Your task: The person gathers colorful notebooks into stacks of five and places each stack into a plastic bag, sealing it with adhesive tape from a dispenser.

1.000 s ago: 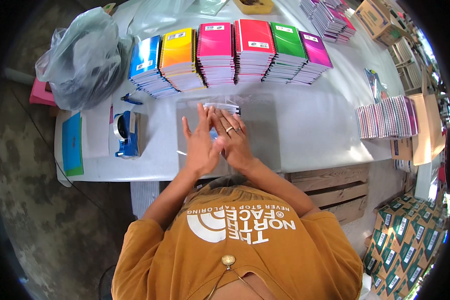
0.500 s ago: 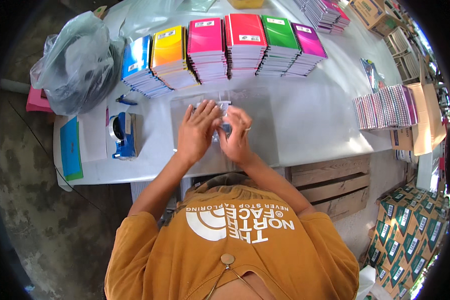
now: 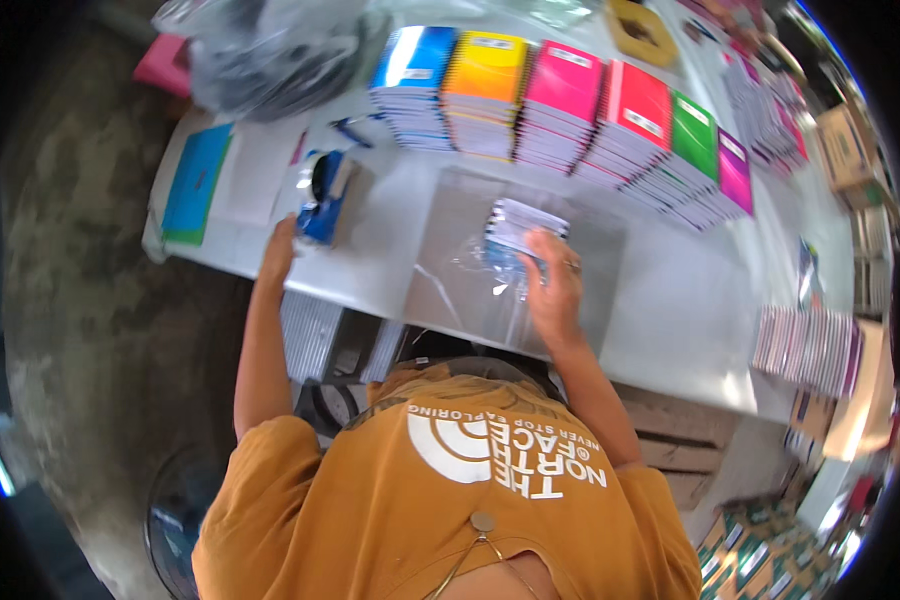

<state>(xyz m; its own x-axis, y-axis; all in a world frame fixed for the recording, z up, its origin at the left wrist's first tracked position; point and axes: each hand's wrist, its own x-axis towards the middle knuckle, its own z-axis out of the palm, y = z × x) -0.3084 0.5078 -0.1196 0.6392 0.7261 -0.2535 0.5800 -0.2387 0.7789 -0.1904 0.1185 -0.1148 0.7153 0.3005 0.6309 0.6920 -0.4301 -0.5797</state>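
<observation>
Since 0.5 s ago, the left hand has moved from mid-frame to the blue tape dispenser at centre left; whether it grips or merely touches, I cannot tell. That dispenser looks rigid; its body seems the safest hold. Near below runs the table's front edge. At mid-frame, on the grey mat, lies the film-wrapped notebook bundle. It is probably dense and stiff, its loose film slippery and easily torn, so holding both sides should serve best. Its lower right is held by the right hand, fingers bent. 6 notebook stacks limit movement above; white tabletop stretches rightward.
</observation>
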